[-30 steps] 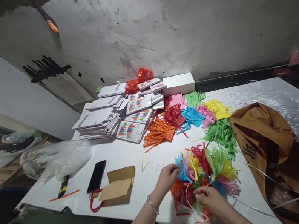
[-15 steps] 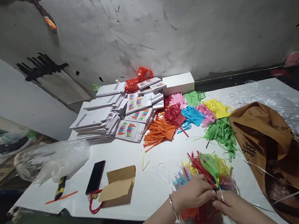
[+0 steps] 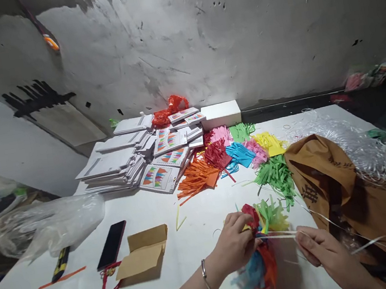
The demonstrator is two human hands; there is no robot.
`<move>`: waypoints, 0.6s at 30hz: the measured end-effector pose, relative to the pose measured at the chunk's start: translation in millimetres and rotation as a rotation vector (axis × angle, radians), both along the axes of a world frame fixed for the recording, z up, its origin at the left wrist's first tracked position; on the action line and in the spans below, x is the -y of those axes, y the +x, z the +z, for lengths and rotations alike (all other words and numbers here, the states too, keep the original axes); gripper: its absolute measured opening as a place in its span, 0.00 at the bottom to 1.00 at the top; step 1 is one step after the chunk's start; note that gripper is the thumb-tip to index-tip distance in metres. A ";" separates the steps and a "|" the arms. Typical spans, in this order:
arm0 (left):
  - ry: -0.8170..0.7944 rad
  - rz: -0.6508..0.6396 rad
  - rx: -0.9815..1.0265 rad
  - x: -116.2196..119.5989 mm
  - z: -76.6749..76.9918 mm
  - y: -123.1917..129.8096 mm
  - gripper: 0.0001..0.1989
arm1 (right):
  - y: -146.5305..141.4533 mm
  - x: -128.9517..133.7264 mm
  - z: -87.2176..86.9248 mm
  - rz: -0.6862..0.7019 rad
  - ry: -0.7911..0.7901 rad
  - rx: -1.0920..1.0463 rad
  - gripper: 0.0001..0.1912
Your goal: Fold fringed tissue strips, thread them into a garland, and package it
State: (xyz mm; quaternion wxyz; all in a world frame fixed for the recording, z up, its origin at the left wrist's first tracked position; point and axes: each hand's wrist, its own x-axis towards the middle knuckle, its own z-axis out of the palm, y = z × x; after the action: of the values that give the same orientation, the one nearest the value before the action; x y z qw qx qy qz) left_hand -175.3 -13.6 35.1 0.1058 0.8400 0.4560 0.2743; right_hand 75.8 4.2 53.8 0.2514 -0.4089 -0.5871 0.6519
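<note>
My left hand [image 3: 234,242], wearing a silver bangle, grips a bunch of multicoloured paper tassels [image 3: 269,270] round its middle, close to the front edge of the table. Red, green and yellow strips stick out above the fingers, while blue and orange-red ones hang below. From the bunch a white string [image 3: 279,235] runs doubled and taut to the right. Its far end is pinched between the thumb and fingers of my right hand [image 3: 319,245]. Exactly how the string passes round the bunch is hidden by my left fingers.
Sorted tassel bundles, such as orange [image 3: 198,179] and green [image 3: 276,176], lie beyond my hands. Printed cards [image 3: 161,173] are stacked behind left. A phone [image 3: 112,245], cardboard piece [image 3: 143,256] and cutter [image 3: 61,264] lie left; a brown bag [image 3: 324,162] and white string heap [image 3: 351,142] lie right.
My right hand has moved right, away from the bunch, drawing the white string out straight. My left hand keeps hold of the tassels, now gathered narrower. The view has shifted slightly.
</note>
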 end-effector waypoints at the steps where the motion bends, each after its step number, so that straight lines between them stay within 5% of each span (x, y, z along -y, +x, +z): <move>1: 0.011 -0.070 0.042 0.0 -1.3 -0.9 0.07 | -3.2 -3.7 7.1 0.024 -0.006 -0.002 0.28; 6: -0.096 -0.250 0.244 3.5 -4.1 5.1 0.02 | -16.3 -17.0 32.1 0.108 0.028 -0.001 0.28; 9: -0.228 -0.196 0.238 4.1 -2.6 13.3 0.13 | -21.7 -21.8 33.5 0.132 0.051 -0.014 0.28; 12: -0.291 -0.187 0.135 -0.7 -0.4 14.9 0.07 | -21.3 -29.0 27.7 0.068 -0.053 -0.127 0.28; 18: -0.369 -0.124 0.110 -12.4 3.2 -13.6 0.11 | 13.9 -48.5 -3.7 -0.208 -0.346 -0.379 0.28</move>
State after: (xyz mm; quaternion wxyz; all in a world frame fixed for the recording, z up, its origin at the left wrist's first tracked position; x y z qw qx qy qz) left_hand -188.9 -1.2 38.3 0.2993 0.8167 0.4394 0.2244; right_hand 89.6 52.7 50.1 0.3489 -0.3743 -0.3646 0.7780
